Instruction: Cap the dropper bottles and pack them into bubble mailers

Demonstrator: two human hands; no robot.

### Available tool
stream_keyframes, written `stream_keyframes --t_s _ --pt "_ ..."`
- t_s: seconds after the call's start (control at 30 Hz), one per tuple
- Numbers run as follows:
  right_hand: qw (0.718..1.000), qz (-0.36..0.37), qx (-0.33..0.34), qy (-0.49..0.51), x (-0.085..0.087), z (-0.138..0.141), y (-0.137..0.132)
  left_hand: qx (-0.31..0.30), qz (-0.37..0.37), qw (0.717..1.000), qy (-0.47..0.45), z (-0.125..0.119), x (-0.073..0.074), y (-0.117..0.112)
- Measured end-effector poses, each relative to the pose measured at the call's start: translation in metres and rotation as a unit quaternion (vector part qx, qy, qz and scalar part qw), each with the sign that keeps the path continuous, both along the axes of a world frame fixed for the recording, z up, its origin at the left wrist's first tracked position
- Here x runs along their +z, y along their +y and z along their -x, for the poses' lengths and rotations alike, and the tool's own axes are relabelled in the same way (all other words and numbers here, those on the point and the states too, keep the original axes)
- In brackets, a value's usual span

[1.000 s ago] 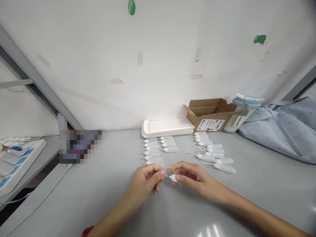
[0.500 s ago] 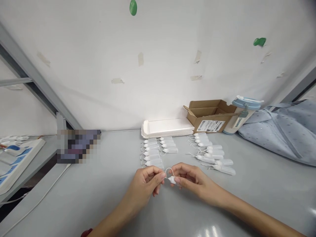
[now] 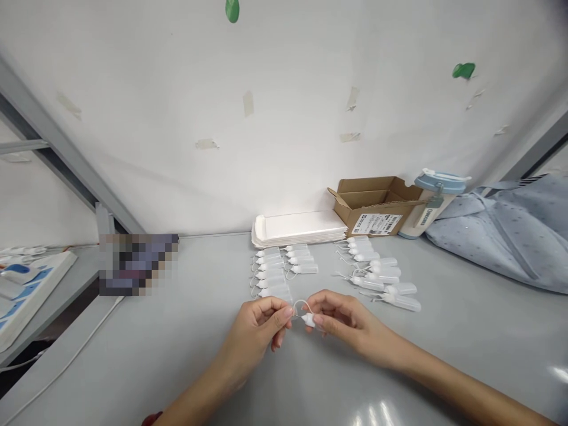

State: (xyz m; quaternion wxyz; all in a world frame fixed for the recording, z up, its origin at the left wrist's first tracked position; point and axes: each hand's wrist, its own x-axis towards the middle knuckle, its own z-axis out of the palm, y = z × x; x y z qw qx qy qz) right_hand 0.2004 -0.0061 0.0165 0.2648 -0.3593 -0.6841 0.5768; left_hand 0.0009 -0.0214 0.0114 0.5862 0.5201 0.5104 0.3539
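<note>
While both forearms reach in from the bottom of the frame, the two bare hands nearly meet just below centre, over a smooth grey tabletop (image 3: 155, 349). The right hand (image 3: 344, 322) has its thumb and fingers clamped on a small bottle with a white cone-shaped cap (image 3: 307, 320), its nozzle pointing left; from where I stand, most of the bottle's body is hidden behind the fingers. The left hand (image 3: 261, 325) keeps a tight grip, thumb and forefinger together on the end of a thin, curved white strap (image 3: 298, 302) that arches over to the right hand. The nozzle's fine tip reaches those left fingertips too, though I cannot tell whether they pinch it.

Just beyond the left hand, near the centre, lies a column of small translucent plastic bottles with white caps (image 3: 271, 276), with a shorter column of the same kind (image 3: 303, 260) beside it. Right of centre I see a looser group of similar bottles with trailing white straps (image 3: 384, 279). Behind them, against the white wall (image 3: 168, 89), sit a stack of flat white cartons (image 3: 302, 228) and an open brown cardboard box (image 3: 377, 223). Toward the right edge slumps a pale blue dotted fabric bag (image 3: 501, 236).
</note>
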Motion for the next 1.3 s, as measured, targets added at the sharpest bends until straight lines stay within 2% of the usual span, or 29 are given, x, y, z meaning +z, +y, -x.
stream_keyframes --t_s 1.1,1.3 --pt "1.0 0.012 -0.002 0.023 -0.0029 0.0002 -0.0022 -0.009 0.008 1.0 -0.024 0.0013 -0.0027 -0.0016" --pt "1.0 0.015 -0.006 0.023 -0.0036 0.0008 -0.0025 0.001 -0.01 1.0 0.001 -0.0012 -0.0021 -0.0013"
